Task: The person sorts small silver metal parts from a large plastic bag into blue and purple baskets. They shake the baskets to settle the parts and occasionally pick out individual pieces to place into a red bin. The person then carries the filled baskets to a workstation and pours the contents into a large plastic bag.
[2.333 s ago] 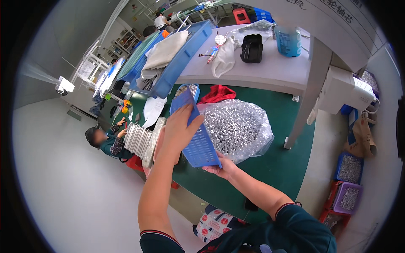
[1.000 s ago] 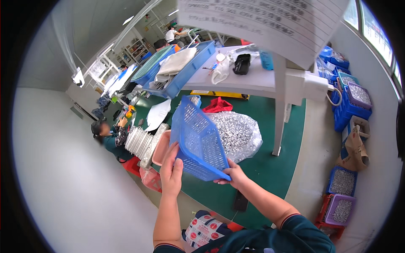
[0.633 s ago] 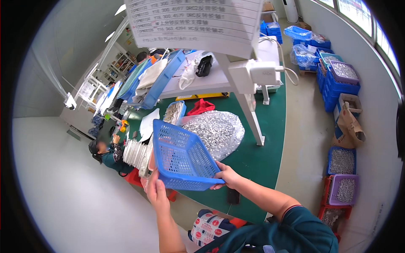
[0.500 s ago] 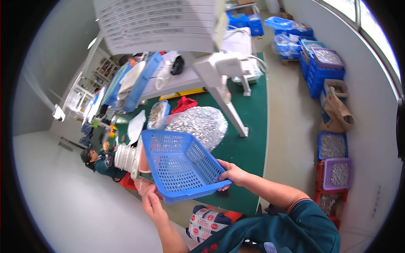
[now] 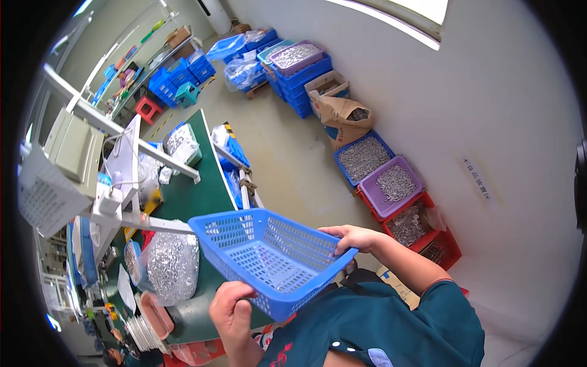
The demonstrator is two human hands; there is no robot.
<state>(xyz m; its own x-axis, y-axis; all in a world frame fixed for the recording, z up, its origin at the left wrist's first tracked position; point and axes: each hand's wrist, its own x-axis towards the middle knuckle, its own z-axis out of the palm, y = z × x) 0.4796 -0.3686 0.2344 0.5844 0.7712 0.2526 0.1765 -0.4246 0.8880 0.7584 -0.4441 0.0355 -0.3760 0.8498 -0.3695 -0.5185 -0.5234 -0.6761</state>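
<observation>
A green table (image 5: 205, 196) runs along the person's left, with a clear bag of small metal parts (image 5: 171, 269) lying on it. Above its near end, a blue mesh basket (image 5: 269, 260) is held level, long axis running between the hands. The left hand (image 5: 232, 312) is clamped on the near rim, and the right hand (image 5: 354, 237) is curled over the far corner.

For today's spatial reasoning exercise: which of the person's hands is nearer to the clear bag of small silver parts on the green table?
Left. The left hand grips the blue basket at its near edge, close beside the bag; the right hand holds the far rim, away from it.
</observation>
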